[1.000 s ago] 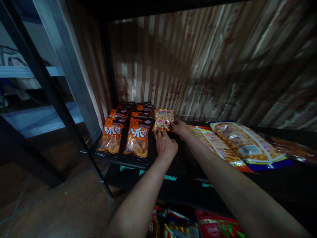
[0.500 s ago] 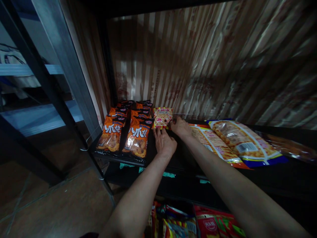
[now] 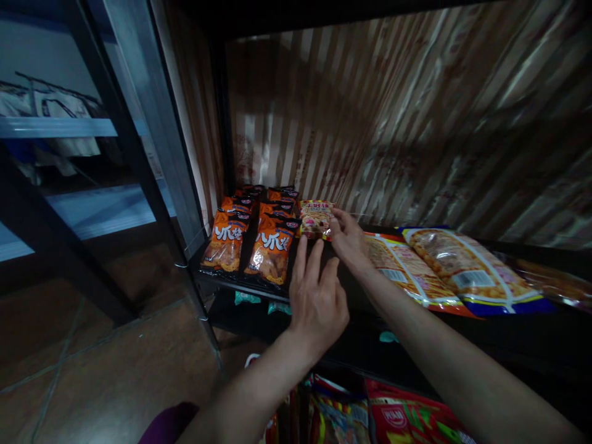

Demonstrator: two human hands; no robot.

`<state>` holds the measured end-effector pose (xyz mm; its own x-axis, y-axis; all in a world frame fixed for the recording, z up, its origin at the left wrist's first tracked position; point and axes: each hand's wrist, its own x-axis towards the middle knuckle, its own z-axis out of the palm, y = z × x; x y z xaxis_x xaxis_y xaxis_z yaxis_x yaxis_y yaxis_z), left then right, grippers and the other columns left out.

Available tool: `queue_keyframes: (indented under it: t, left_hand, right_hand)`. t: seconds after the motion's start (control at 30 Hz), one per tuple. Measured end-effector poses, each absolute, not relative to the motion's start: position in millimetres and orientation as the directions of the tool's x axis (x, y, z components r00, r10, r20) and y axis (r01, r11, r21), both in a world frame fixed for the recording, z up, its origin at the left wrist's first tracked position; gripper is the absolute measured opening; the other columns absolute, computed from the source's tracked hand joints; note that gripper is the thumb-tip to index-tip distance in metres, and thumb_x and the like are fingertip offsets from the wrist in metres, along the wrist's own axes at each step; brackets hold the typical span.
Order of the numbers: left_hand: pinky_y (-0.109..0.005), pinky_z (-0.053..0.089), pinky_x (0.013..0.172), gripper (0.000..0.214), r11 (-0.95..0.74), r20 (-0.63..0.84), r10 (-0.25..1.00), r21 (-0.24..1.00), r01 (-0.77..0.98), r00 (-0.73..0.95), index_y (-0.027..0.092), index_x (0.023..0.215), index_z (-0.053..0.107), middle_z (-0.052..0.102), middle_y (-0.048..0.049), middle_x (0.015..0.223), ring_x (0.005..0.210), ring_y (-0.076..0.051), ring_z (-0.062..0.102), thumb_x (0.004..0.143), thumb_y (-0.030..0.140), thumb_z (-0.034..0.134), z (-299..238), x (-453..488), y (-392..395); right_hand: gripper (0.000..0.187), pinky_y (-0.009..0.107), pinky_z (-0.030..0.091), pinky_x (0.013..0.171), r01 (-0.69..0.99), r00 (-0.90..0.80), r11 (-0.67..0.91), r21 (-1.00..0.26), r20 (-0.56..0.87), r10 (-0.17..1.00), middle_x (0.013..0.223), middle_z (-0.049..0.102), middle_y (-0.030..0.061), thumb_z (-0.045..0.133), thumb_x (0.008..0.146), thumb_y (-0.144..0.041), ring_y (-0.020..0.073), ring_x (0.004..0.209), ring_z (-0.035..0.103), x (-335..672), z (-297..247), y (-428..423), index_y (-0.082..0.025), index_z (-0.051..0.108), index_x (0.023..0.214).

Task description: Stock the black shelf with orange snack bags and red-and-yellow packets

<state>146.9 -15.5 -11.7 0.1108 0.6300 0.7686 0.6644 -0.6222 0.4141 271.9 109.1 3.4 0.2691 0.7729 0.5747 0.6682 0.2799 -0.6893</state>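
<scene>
A small yellow-and-red snack bag [image 3: 316, 219] leans at the back of the black shelf, beside orange-and-black snack bags [image 3: 271, 243] in two rows. My right hand [image 3: 350, 239] has its fingertips closed at the right edge of the small bag; the exact grip is partly hidden. My left hand [image 3: 319, 302] is nearer to me, palm down over the shelf's front part. Its fingers are spread and point toward the small bag's lower edge, holding nothing.
Large flat snack packs [image 3: 462, 265] lie to the right of my right forearm. Striped wrapping [image 3: 296, 123] covers the back. A metal post [image 3: 152, 111] stands at the left. On a level below are more colourful snack bags [image 3: 393, 416].
My left hand has drawn back from the small bag toward me. My right hand has shifted slightly up along the bag's right edge. The view has turned a little left.
</scene>
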Motion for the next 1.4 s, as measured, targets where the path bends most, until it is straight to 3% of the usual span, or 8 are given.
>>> queue_keyframes:
  t: [0.07,0.23,0.57,0.87,1.1,1.2,1.3,1.4]
  left_hand:
    - [-0.056,0.026,0.114,0.039,-0.543,0.799,0.598,0.356,0.761,0.053,0.015,0.122,0.056,0.038,-0.0127,0.148,0.146,-0.03,0.008,0.084,0.009,0.046,-22,123,-28]
    - [-0.058,0.029,0.111,0.057,-0.387,0.691,0.722,0.347,0.854,0.046,0.019,0.138,0.042,0.022,-0.0175,0.155,0.145,-0.036,0.005,0.083,0.026,0.058,-44,74,-21]
    - [-0.052,0.037,0.107,0.062,-0.343,0.624,0.781,0.388,0.855,0.029,0.02,0.141,0.038,0.022,-0.0188,0.154,0.14,-0.035,0.028,0.083,0.027,0.058,-53,59,-1]
    - [-0.048,0.041,0.104,0.052,-0.314,0.62,0.784,0.43,0.847,-0.024,0.017,0.135,0.046,0.029,-0.019,0.152,0.136,-0.033,0.036,0.084,0.024,0.055,-49,66,9]
    - [-0.047,0.037,0.109,0.068,-0.318,0.598,0.8,0.492,0.811,-0.048,0.009,0.143,0.031,0.028,-0.0205,0.152,0.14,-0.032,0.029,0.082,0.028,0.057,-49,69,20]
    - [-0.047,0.038,0.108,0.069,-0.308,0.576,0.816,0.505,0.806,-0.05,0.01,0.142,0.033,0.025,-0.0215,0.153,0.139,-0.033,0.03,0.082,0.03,0.059,-49,69,24]
    - [-0.046,0.041,0.105,0.069,-0.282,0.54,0.839,0.535,0.796,-0.066,0.014,0.142,0.035,0.023,-0.0199,0.154,0.136,-0.034,0.036,0.081,0.032,0.061,-48,68,25]
    - [-0.045,0.043,0.103,0.069,-0.274,0.516,0.854,0.553,0.787,-0.065,0.016,0.142,0.036,0.022,-0.018,0.155,0.132,-0.033,0.042,0.081,0.034,0.061,-46,67,26]
  right_hand:
    - [0.04,0.043,0.046,0.093,0.575,0.27,0.289,-0.765,0.511,0.816,0.112,0.067,0.0094,0.044,0.084,-0.039,0.0239,0.1,0.062,255,-2,105,-0.02,0.061,0.115]
    - [0.046,0.041,0.044,0.095,0.41,0.274,0.243,-0.879,0.373,0.886,0.111,0.067,0.009,0.05,0.081,-0.044,0.0232,0.102,0.061,209,-16,101,-0.021,0.06,0.119]
    - [0.051,0.035,0.048,0.093,0.244,0.266,0.27,-0.931,0.332,0.905,0.113,0.067,0.0093,0.05,0.081,-0.032,0.0187,0.101,0.064,183,-7,108,-0.019,0.047,0.131]
    - [0.045,0.036,0.045,0.098,0.28,0.294,0.232,-0.932,0.313,0.903,0.119,0.065,0.0089,0.049,0.083,-0.038,0.0201,0.109,0.061,183,-5,120,-0.02,0.051,0.124]
    - [0.06,0.039,0.043,0.1,0.354,0.334,0.172,-0.919,0.296,0.895,0.122,0.063,0.0099,0.053,0.08,-0.053,0.0227,0.113,0.058,181,8,133,-0.019,0.047,0.13]
    - [0.062,0.041,0.039,0.103,0.597,0.249,0.251,-0.762,0.473,0.845,0.129,0.059,0.0121,0.053,0.081,-0.048,0.0243,0.118,0.054,183,14,137,-0.016,0.046,0.133]
    - [0.056,0.043,0.028,0.111,0.835,0.026,0.345,-0.429,0.657,0.753,0.138,0.051,0.0117,0.048,0.085,-0.045,0.0255,0.13,0.042,181,24,136,-0.016,0.049,0.133]
    - [0.05,0.043,0.022,0.114,0.919,-0.141,0.33,-0.214,0.605,0.784,0.139,0.051,0.0105,0.043,0.09,-0.047,0.0253,0.136,0.035,172,37,137,-0.018,0.057,0.127]
